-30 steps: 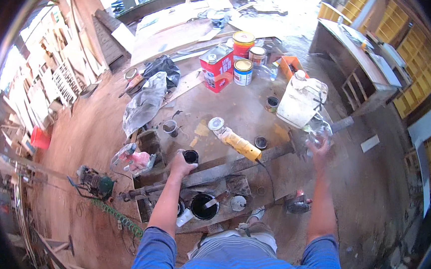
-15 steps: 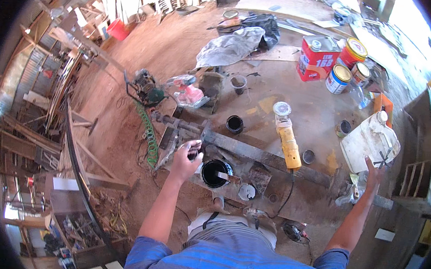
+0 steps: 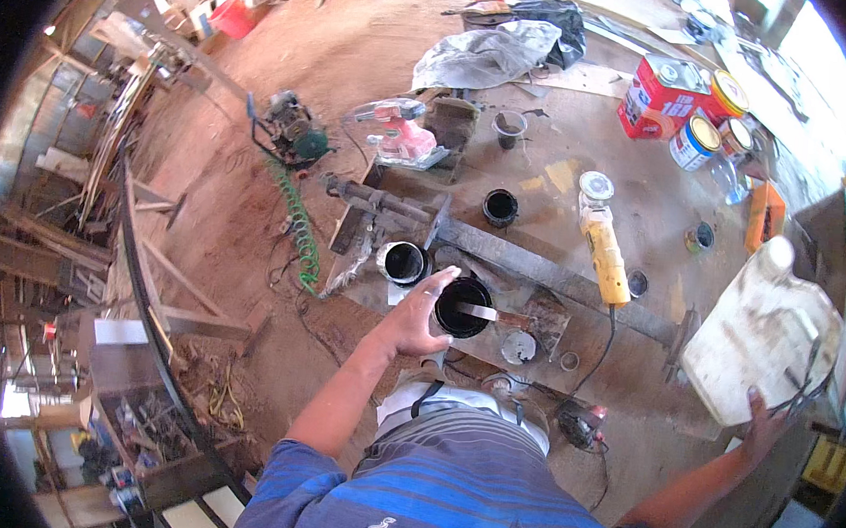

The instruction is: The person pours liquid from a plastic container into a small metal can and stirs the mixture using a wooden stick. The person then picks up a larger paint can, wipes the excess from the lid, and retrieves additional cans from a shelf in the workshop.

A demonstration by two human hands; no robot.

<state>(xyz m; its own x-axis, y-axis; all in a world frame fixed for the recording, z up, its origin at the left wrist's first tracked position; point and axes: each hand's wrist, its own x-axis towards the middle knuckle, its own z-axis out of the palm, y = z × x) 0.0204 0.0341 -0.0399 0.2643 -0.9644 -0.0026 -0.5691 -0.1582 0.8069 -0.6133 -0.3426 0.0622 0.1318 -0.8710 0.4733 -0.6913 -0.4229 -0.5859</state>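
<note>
Most of the lettering stands on tins by the far right corner of the surface (image 3: 554, 219). The red tin (image 3: 662, 99) is the plainest: big pale figures run across its front, and a white and blue patch marks the adjoining side. Toward that same corner, the blue can (image 3: 694, 144) wears a white and blue label (its print too small to make out). On the red can (image 3: 728, 95) behind, any wording is illegible. The shirt (image 3: 427, 480) bears a small white emblem (image 3: 382, 525) on its chest, a curved mark.
</note>
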